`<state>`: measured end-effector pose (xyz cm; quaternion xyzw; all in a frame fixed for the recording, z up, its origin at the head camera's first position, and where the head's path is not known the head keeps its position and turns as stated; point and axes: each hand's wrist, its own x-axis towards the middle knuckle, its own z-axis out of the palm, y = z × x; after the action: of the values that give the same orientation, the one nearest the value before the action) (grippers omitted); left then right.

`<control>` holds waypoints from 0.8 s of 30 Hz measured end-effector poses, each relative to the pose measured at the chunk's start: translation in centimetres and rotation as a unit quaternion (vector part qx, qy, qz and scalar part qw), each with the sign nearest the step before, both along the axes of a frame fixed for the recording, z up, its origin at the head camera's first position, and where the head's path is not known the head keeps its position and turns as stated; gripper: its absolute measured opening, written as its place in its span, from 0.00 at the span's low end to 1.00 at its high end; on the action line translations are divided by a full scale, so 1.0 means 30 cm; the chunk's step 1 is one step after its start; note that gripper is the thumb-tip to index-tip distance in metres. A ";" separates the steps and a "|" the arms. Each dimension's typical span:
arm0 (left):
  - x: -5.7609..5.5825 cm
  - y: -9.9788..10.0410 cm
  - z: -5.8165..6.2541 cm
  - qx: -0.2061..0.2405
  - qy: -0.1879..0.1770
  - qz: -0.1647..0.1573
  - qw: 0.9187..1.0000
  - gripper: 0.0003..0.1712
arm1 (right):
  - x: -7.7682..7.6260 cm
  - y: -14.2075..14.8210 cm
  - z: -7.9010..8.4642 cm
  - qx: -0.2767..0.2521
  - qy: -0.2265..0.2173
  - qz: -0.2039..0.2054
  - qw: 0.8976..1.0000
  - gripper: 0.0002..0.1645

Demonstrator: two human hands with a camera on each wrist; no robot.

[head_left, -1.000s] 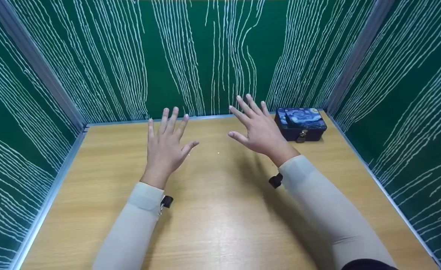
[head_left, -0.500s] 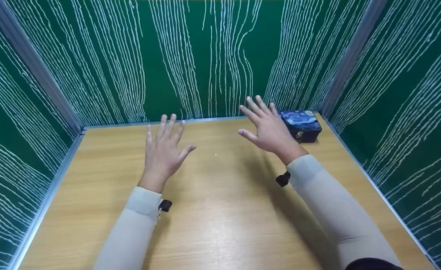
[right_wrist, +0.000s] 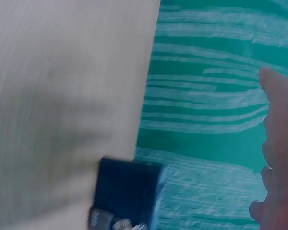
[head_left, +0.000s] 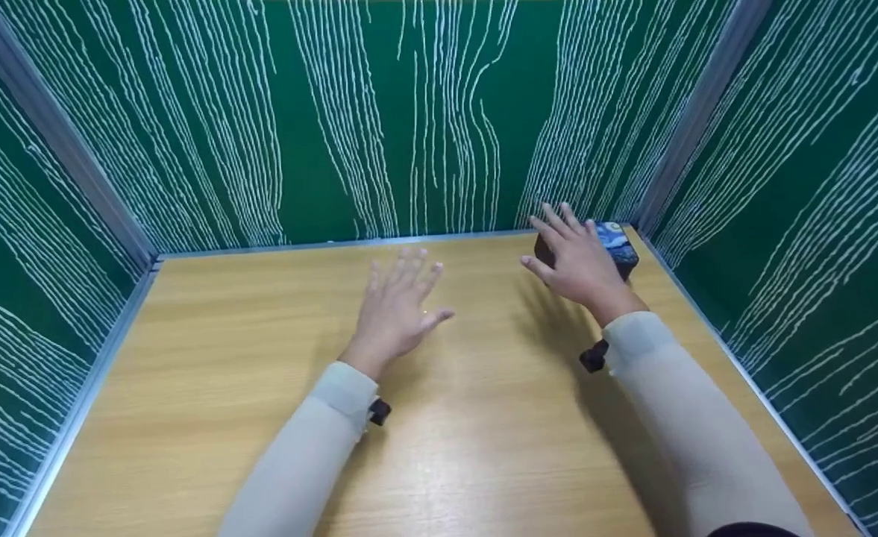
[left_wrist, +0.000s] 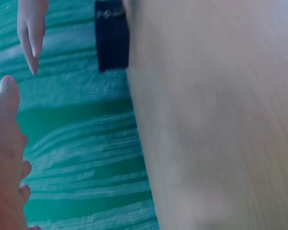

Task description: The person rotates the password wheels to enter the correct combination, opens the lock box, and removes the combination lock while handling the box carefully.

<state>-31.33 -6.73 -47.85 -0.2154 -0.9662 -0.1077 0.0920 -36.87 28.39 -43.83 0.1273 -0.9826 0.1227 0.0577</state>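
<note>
A small dark box (head_left: 619, 246) with a swirling blue painted lid stands at the back right of the table. My right hand (head_left: 577, 257), fingers spread, hovers in front of it and covers much of it in the head view. The right wrist view shows the box's dark side (right_wrist: 122, 189) and metal clasp, with the hand (right_wrist: 283, 148) apart from it. My left hand (head_left: 397, 313) is held over the middle of the table, fingers straight and thumb out, holding nothing. In the left wrist view, the box (left_wrist: 113, 38) lies beyond the left hand (left_wrist: 5, 158).
The wooden table (head_left: 222, 373) is bounded by a metal edge strip (head_left: 95, 373). Green panels (head_left: 319, 186) with wavy white lines rise at the back and both sides, joined by grey corner posts (head_left: 696, 127).
Both hands have moved to the right, the left one most in the last half second. The right hand now overlaps the box in the head view. The box stays in place.
</note>
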 end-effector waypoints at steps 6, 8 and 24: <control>0.000 0.079 -0.024 -0.033 -0.022 -0.022 0.999 0.50 | -0.047 0.050 -0.089 -0.016 -0.037 -0.016 0.999 0.51; 0.000 0.107 -0.036 -0.033 -0.034 -0.026 0.999 0.50 | -0.054 0.073 -0.117 -0.017 -0.054 -0.025 0.998 0.51; -0.051 0.328 -0.103 -0.062 -0.031 -0.084 0.994 0.50 | -0.040 0.283 -0.186 -0.078 -0.168 -0.124 0.975 0.52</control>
<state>-32.85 3.10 -50.94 -0.2974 -0.9519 -0.0619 0.0389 -38.05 36.88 -49.42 -0.0228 -0.9737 0.2106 -0.0837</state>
